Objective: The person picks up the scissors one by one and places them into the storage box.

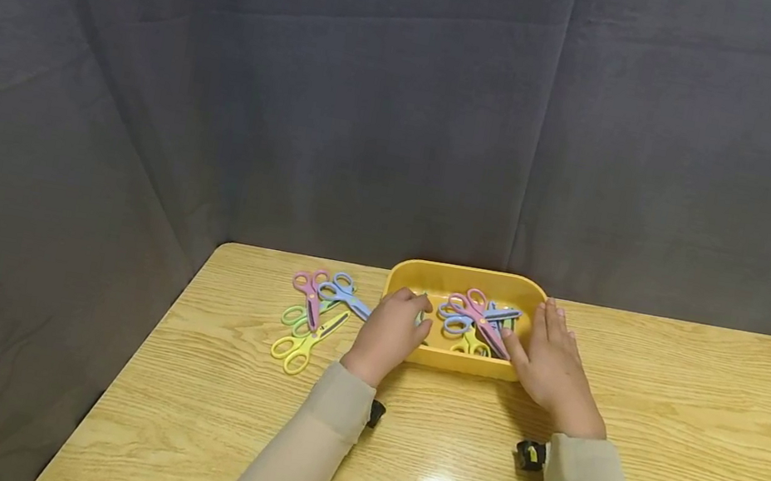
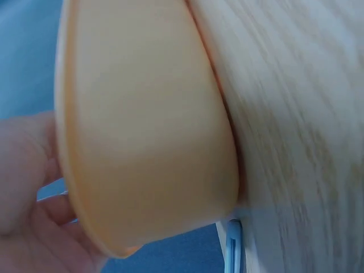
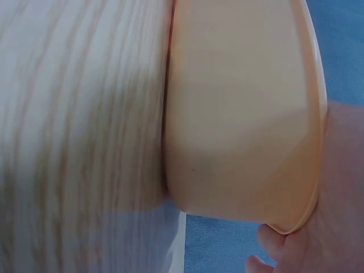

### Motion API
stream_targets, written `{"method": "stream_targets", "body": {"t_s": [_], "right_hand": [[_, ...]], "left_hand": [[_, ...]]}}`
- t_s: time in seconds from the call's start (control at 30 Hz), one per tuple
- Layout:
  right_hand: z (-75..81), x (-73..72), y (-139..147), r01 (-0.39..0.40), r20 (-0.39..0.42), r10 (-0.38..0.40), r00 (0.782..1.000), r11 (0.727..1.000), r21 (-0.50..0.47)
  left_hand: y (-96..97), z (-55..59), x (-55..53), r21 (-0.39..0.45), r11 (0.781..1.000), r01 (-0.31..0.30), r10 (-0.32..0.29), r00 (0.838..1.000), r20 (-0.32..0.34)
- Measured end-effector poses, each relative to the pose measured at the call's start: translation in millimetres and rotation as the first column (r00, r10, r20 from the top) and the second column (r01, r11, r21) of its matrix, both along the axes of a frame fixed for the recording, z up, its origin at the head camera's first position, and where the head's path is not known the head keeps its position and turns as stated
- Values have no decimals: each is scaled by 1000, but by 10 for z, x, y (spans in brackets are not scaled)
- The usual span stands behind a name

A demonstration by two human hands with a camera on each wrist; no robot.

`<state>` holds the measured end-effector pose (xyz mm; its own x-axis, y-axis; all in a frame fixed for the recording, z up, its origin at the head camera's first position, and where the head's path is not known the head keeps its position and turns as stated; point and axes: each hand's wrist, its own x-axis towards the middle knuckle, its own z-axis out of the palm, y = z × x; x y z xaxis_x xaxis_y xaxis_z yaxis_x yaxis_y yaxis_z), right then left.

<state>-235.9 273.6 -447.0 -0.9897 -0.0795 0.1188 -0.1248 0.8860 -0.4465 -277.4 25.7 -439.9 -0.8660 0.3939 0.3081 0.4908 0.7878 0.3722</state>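
A yellow plastic tray (image 1: 457, 362) stands at the table's far edge with several scissors inside, among them pink scissors (image 1: 480, 323) on top and yellow scissors (image 1: 471, 343). Over its left end, my left hand (image 1: 388, 329) has curled fingers around green scissors (image 1: 420, 318), which it mostly hides. My right hand (image 1: 552, 372) grips the tray's right end, thumb inside the wall and fingers along the outside. Left of the tray lies a loose pile: pink scissors (image 1: 309, 296), blue scissors (image 1: 345, 295), green scissors (image 1: 294, 315) and yellow scissors (image 1: 309, 341).
The wooden table (image 1: 692, 407) extends to the right and toward me. Dark grey cloth (image 1: 389, 123) hangs behind its far edge and at the left. Each wrist wears a small black camera, such as the right camera (image 1: 530, 456).
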Motion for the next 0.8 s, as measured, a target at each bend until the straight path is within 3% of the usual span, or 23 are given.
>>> {"method": "stream_targets", "body": {"t_s": [0.27,0.5,0.8], "right_hand": [[32,9,-41,1,8,-1,1000,1000,2],[50,8,-43,-2,13,2,1000,1000,-4],[14,5,4,-2,19,2,1000,1000,1]], "left_hand": [[-148,14,135,160,987,-13,20,999,-37],[-258,63,165,154,987,-50,59,997,-58],[-470,160,161,133,986,-100,100,995,6]]}}
